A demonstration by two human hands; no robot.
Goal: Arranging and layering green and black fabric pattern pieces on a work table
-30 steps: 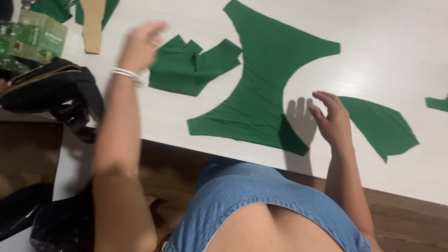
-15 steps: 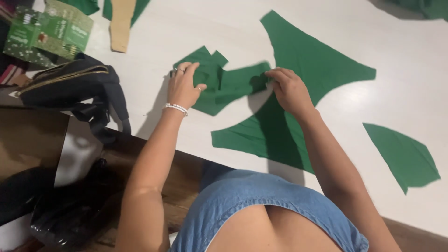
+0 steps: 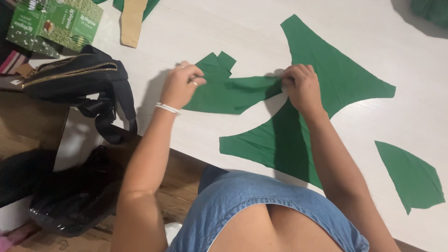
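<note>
A small green fabric piece (image 3: pixel 228 91) lies on the white table (image 3: pixel 224 28), stretched between both hands. My left hand (image 3: pixel 182 86), with a white bracelet at the wrist, pinches its left edge. My right hand (image 3: pixel 301 86) pinches its right end, where it overlaps a large curved green fabric piece (image 3: pixel 326 79). That large piece runs from the far middle of the table down to the near edge.
A smaller green fabric piece (image 3: pixel 410 175) lies at the right. A black bag with a gold zipper (image 3: pixel 79 81) sits at the table's left edge. A green box (image 3: pixel 56 23) and a tan paper pattern (image 3: pixel 130 21) lie at the far left. Dark bags (image 3: pixel 70 191) rest on the floor.
Both hands came together onto the small green piece. One second ago the left hand was raised and the right rested by the large piece; now each pinches an end, spreading it flat.
</note>
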